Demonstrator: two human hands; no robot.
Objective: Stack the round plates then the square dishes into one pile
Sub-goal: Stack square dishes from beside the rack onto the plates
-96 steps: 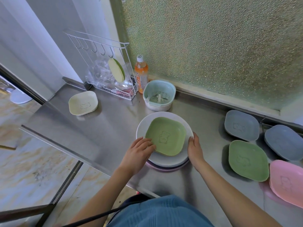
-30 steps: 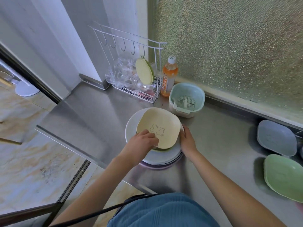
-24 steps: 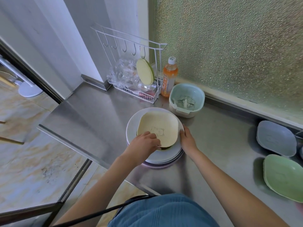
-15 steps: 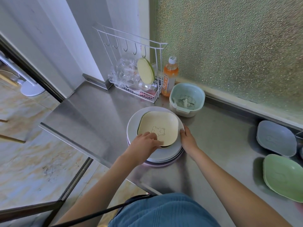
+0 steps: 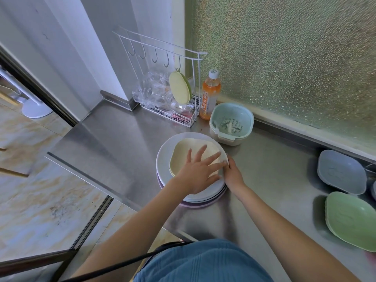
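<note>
Pressing down with spread, straight fingers, the left hand lies flat on a cream square dish, probably seating it level on the pile. That dish sits on top of a stack of round plates near the front edge of a steel counter; a thin green edge beneath it suggests another square dish is already nested there. The right hand rests against the right rim of the plates, fingers against the edge, seemingly steadying the stack so nothing slides; how tightly it grips cannot be told. Well apart to the right, a grey-blue dish and a green dish lie separately on the counter, not yet stacked. Behind the pile stand a small colander, an orange bottle and a wire rack.
</note>
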